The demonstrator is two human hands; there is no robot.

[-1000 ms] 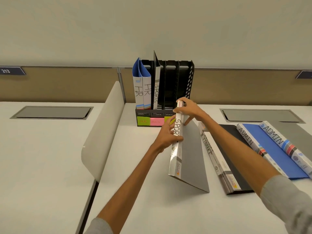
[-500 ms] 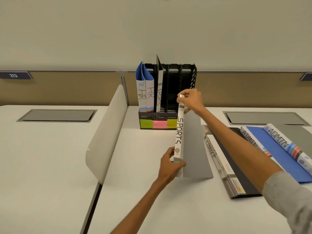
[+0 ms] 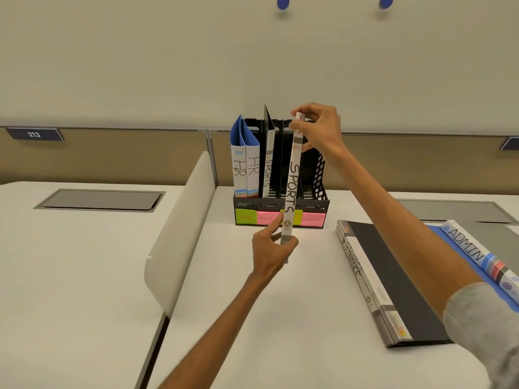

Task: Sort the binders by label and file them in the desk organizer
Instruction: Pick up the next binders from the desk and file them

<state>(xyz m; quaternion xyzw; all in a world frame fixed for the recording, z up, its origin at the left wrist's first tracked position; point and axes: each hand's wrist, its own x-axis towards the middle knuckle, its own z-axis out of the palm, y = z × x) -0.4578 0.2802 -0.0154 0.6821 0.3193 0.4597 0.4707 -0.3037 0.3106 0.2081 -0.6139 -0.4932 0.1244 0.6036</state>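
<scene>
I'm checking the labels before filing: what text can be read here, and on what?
"213": wall plate.
"HR": blue binders in the organizer, green note.
"SPORTS": filed binder, held binder.
"FINANCE": flat black binder.
"ADMIN": flat blue binder.
Pink notes, small logos: too blurred.

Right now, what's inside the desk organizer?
In the desk organizer, two HR binders stand at the left, a filed SPORTS binder beside them. The other slots look empty, but the held SPORTS binder and right hand cover parts.
</scene>
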